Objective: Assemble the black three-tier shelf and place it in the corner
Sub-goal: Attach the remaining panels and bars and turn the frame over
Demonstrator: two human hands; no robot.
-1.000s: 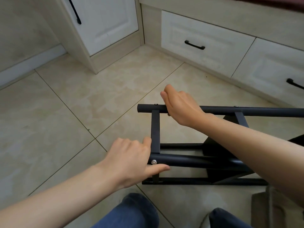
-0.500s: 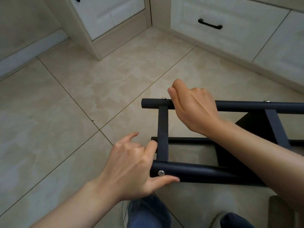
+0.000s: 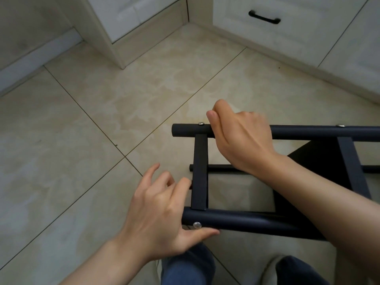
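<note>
Black tubular shelf frame (image 3: 246, 222), tipped sideways, shows silver screws (image 3: 197, 224).

We see the shelf (image 3: 246, 221) in smooth matt black, seemingly painted metal, with screw heads (image 3: 197, 224) of bright shiny metal. The floor tiles (image 3: 102, 112) at ten o'clock are glazed beige with a soft sheen. At one o'clock the drawer front (image 3: 287, 42) looks matt white and its handle (image 3: 264, 17) black. Our jeans (image 3: 185, 268) at six o'clock are blue denim cloth.
</note>
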